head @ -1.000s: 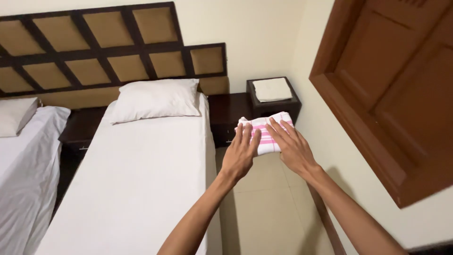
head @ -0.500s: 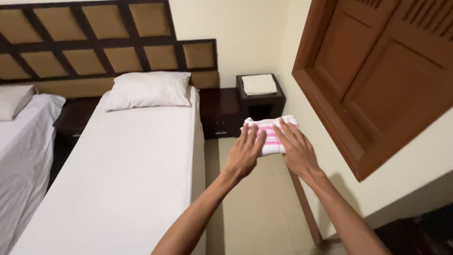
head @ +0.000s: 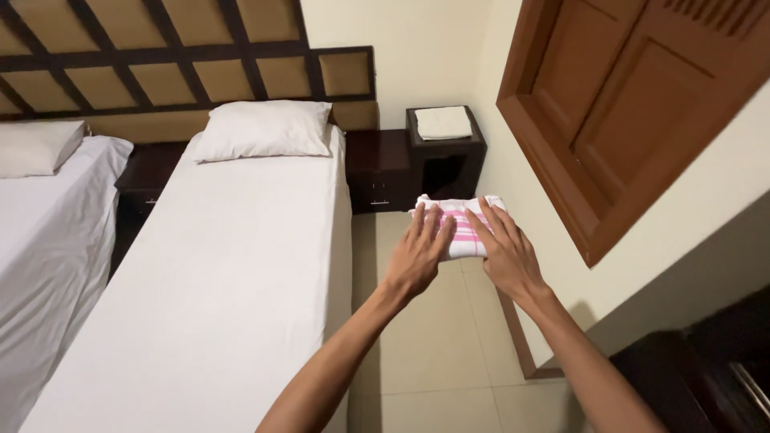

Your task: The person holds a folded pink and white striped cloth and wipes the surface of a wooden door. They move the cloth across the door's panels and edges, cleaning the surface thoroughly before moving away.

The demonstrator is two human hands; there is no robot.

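The nearer bed [head: 233, 273] fills most of the view, made up with a smooth white sheet, its pillow [head: 261, 130] squared against the padded headboard [head: 184, 68], as a made bed would be left. A second bed [head: 48, 232] lies to the left, cut off by the frame edge, so only part of it and of its pillow [head: 36, 148] shows. On the right wall hangs a brown wooden shutter [head: 642, 104], swung out at an angle; its top and far side run out of view, and what lies behind it cannot be seen.

Between the nearer bed and the wall stands a dark bedside cabinet [head: 445, 160] with a folded pale cloth [head: 443, 123] laid flat on top, probably kept there for easy reach. A low dark drawer unit [head: 377, 172] sits just beside it.

Out over the tiled floor [head: 425, 337], held up in the air in the aisle, is a folded white towel with pink stripes [head: 459, 227]. The left hand [head: 421, 252] and the right hand [head: 504, 252] lie side by side on it, fingers stretched forward and spread across its top, palms down, grasping the bundle so the folds stay together. The thumbs and the towel's underside are hidden, so how it is supported from below cannot be told.

At the lower right a dark piece of furniture [head: 706, 369] is cut off and too dim to identify.
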